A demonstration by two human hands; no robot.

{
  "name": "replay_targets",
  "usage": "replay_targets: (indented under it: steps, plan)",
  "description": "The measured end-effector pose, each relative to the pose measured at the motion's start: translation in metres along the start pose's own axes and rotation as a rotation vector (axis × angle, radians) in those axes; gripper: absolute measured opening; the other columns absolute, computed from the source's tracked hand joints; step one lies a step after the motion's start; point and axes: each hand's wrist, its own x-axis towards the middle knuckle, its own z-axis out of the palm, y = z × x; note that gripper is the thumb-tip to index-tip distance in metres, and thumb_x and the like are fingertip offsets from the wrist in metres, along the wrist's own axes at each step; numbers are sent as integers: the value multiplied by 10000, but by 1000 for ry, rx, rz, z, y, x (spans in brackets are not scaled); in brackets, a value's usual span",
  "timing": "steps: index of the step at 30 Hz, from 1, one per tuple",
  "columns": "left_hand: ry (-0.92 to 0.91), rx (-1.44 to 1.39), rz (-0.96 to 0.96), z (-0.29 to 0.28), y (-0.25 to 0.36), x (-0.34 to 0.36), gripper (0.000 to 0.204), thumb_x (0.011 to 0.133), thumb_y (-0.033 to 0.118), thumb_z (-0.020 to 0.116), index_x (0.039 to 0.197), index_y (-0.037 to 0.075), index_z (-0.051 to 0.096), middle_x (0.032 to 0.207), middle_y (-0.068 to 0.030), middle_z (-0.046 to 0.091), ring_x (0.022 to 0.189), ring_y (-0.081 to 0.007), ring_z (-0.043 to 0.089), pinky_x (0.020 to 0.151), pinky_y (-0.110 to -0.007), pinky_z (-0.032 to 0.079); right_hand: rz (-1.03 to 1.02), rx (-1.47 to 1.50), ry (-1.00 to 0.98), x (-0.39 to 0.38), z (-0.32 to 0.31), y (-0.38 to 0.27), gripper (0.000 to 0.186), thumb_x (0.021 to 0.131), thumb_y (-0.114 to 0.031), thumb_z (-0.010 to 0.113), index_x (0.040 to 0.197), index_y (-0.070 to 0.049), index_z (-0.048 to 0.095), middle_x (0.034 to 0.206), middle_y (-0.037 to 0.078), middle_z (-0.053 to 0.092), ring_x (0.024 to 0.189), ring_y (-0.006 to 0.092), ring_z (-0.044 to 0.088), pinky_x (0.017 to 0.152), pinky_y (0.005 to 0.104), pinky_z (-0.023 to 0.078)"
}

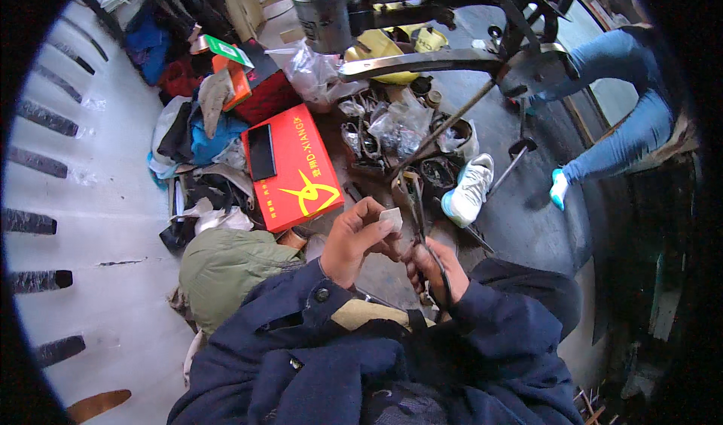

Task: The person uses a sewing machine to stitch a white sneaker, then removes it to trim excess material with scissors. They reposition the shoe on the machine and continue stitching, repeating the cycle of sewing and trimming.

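Head view: I see left hand point(355, 238) pinching small pale piece point(391, 218), right hand point(451, 267) wrapped around dark scissors point(419, 215).

We see left hand point(350, 243) pinching small pale piece point(391, 218) between thumb and fingers. Right hand point(443, 268) grips dark scissors point(418, 206), blades pointing away from body, close beside piece. Beyond, to left: red box point(290, 137), black phone point(262, 152) lying on it. To right: white sneaker point(474, 188). Farther right, we see another person's blue-jeaned leg point(629, 142). Curved metal machine arm point(422, 65) stretches across top.
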Motion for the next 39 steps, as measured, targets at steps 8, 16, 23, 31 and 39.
replay_targets:
  steps: [8, 16, 23, 31, 39]
  plan:
    - [7, -56, -12, -4, 1, 0, 159, 932, 176, 666, 1016, 73, 579, 898, -72, 670, 762, -201, 671, 710, -355, 555, -86, -316, -94, -8, 2, -4, 547, 992, -554, 580, 1221, -59, 618, 726, 17, 523, 671, 98, 517, 581, 279, 437]
    - [-6, -60, -20, -3, 3, 0, 147, 926, 160, 655, 1009, 79, 564, 906, -71, 666, 764, -208, 670, 713, -347, 547, -251, -408, -81, -7, 1, -6, 539, 1007, -518, 576, 1150, 0, 623, 744, 44, 535, 730, 120, 468, 641, 321, 419]
    - [-23, -111, -13, -5, 0, 1, 137, 938, 176, 618, 1015, 78, 560, 903, -87, 668, 751, -235, 671, 701, -379, 563, -227, -453, -41, -10, 2, -4, 508, 1005, -491, 593, 1070, 10, 641, 693, 37, 513, 688, 121, 461, 614, 324, 408]
    - [-15, -141, -15, -10, -3, 2, 155, 945, 189, 594, 1020, 61, 549, 879, -109, 658, 733, -258, 661, 710, -423, 575, -242, -498, -52, -11, -2, -3, 520, 993, -496, 613, 1028, 21, 649, 650, 56, 490, 650, 129, 458, 585, 343, 402]
    - [-50, -126, 4, -12, -2, 4, 146, 972, 185, 580, 1002, 43, 570, 872, -82, 649, 733, -209, 673, 681, -360, 573, -210, -500, -40, -16, -1, -4, 464, 992, -445, 639, 975, 18, 654, 651, 39, 501, 653, 111, 454, 582, 328, 399]
